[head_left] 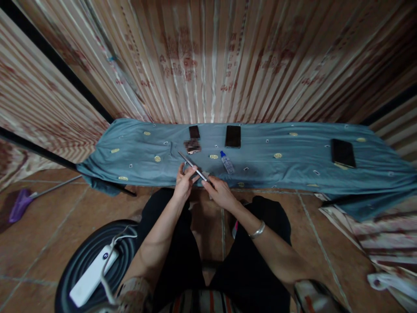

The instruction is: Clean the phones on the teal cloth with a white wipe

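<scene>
Between my hands, above the near edge of the cloth-covered bench, a thin flat device (193, 166) is tilted almost edge-on, like a phone or small tablet. My left hand (185, 182) grips it around the middle, thumb on top and fingers beneath. My right hand (222, 192) is closed at its near end, with a bit of pale cloth or tissue (206, 174) showing at the fingertips. Beyond them lie a blue-capped bottle (227, 162), a dark tablet-like device (233, 136), a small dark flat item (194, 131) and a partly blurred-out item (193, 146).
A blue-green patterned cloth (260, 174) covers the bench, with a black flat case (343, 153) towards its right end. Curtains (208, 56) hang behind. At lower left, a white power bank (93, 276) with a cable rests on a round black stool (70, 265); a purple broom (22, 204) lies beyond.
</scene>
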`<state>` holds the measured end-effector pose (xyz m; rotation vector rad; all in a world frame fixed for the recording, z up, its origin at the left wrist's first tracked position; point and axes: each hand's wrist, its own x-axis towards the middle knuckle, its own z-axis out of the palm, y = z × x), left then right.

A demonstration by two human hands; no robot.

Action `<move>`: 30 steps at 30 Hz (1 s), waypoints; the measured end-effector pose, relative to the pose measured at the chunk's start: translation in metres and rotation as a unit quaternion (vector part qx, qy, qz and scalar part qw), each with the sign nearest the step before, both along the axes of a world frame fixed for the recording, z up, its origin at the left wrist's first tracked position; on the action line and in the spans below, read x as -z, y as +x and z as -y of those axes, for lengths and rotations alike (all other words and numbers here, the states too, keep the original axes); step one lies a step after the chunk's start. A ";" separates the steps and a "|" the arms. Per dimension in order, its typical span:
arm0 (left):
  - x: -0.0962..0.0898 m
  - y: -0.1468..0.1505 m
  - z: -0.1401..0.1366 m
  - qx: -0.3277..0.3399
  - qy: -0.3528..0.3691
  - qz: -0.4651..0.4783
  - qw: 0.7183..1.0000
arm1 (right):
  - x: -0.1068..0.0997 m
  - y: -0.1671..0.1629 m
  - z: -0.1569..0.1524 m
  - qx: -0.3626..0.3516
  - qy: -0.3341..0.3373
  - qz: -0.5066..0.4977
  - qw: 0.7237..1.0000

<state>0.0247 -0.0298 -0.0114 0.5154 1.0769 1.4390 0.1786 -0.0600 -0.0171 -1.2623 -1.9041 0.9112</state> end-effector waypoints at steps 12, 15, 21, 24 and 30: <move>0.006 0.001 -0.007 -0.045 0.043 -0.079 0.995 | 0.017 -0.004 -0.012 -0.003 -0.249 -0.323 0.913; 0.007 0.002 -0.008 -0.056 0.072 -0.112 0.990 | 0.019 -0.005 -0.012 -0.004 -0.261 -0.340 0.903; 0.003 0.003 -0.005 -0.041 0.106 -0.140 0.984 | 0.021 -0.005 -0.013 0.001 -0.253 -0.315 0.915; 0.002 0.003 -0.004 -0.035 0.100 -0.142 0.984 | 0.022 -0.004 -0.014 0.013 -0.246 -0.295 0.923; 0.001 0.004 -0.004 -0.030 0.092 -0.146 0.985 | 0.019 0.000 -0.014 0.019 -0.217 -0.222 0.951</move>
